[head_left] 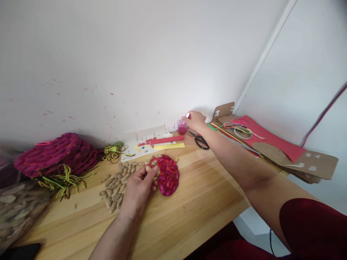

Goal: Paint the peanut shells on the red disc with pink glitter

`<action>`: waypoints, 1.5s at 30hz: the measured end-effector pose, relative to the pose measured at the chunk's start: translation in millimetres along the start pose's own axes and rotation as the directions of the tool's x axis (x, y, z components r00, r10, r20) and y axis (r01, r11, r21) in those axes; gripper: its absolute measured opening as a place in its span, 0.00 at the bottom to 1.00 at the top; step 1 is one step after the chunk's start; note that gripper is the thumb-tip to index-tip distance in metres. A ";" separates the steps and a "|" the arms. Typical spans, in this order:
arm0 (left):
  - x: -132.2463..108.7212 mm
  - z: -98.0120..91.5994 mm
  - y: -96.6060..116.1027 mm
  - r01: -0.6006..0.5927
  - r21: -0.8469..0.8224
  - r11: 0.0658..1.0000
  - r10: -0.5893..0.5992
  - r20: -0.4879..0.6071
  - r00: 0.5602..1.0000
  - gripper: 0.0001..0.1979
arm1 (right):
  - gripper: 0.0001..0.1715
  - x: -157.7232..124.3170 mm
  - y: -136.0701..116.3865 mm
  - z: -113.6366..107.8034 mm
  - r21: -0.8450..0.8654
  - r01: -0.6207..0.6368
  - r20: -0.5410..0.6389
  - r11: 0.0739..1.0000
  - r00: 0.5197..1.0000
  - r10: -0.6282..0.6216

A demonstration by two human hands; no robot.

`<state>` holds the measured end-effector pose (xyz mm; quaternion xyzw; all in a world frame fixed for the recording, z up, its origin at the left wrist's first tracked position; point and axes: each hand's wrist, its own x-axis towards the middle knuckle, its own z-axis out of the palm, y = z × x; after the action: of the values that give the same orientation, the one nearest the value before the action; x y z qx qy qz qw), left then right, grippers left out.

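Observation:
My left hand (pixel 141 183) is closed at the left side of a round red disc (pixel 170 162), its thumb and fingers pinching the edge by some bare peanuts. Glossy magenta peanuts (pixel 166 177) cover the disc's right part, while those along its upper left are pale and unpainted. Farther off, my right hand (pixel 195 121) is closed on a brush with a white end (pixel 187 115), over a small clear jar of pink paint (pixel 182 127). The brush's tip is hidden. Loose peanuts (pixel 116 186) lie in a pile just left of my left hand.
Stacked magenta peanut discs (pixel 62 153) and green-yellow cords (pixel 63 180) stand at left, near a bag of peanuts (pixel 23 206). Black-handled scissors (pixel 202 142) lie below my right wrist. Red strip (pixel 168 139), yellow strip (pixel 169 146), cardboard (pixel 320 164) and red sheet (pixel 271 133) lie farther back.

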<state>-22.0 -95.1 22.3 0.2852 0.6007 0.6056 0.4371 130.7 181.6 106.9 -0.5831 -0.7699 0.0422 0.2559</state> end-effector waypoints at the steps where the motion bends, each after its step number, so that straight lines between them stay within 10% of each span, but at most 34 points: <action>1: -0.3 -0.1 0.2 0.000 0.003 1.000 0.000 0.013 1.000 0.24 | 0.15 -1.0 0.5 -0.8 0.006 0.000 -0.006 1.000 1.000 0.000; 9: -3.2 1.8 4.0 -0.060 0.024 0.998 0.058 0.066 0.996 0.22 | 0.13 -27.8 1.1 -24.0 0.296 0.057 -0.222 0.953 0.975 0.011; 16: -4.8 -0.2 3.7 -0.127 0.085 0.988 0.120 0.082 0.989 0.19 | 0.21 -124.8 -23.7 -41.2 0.777 0.281 -0.164 0.564 0.955 -0.249; 30: -9.9 2.0 9.4 -0.250 0.166 0.954 0.239 0.079 0.968 0.19 | 0.08 -183.5 -41.4 -21.1 0.698 0.485 -0.320 0.527 0.870 -0.376; 45: -11.9 3.4 11.3 -0.308 0.209 0.928 0.297 0.087 0.951 0.15 | 0.07 -180.2 -36.5 -18.2 0.674 0.520 -0.333 0.525 0.848 -0.412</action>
<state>-15.7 -102.7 35.9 0.4371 0.6010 0.5876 0.3202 140.8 0.0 73.8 -0.2003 -0.7923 0.2433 0.5225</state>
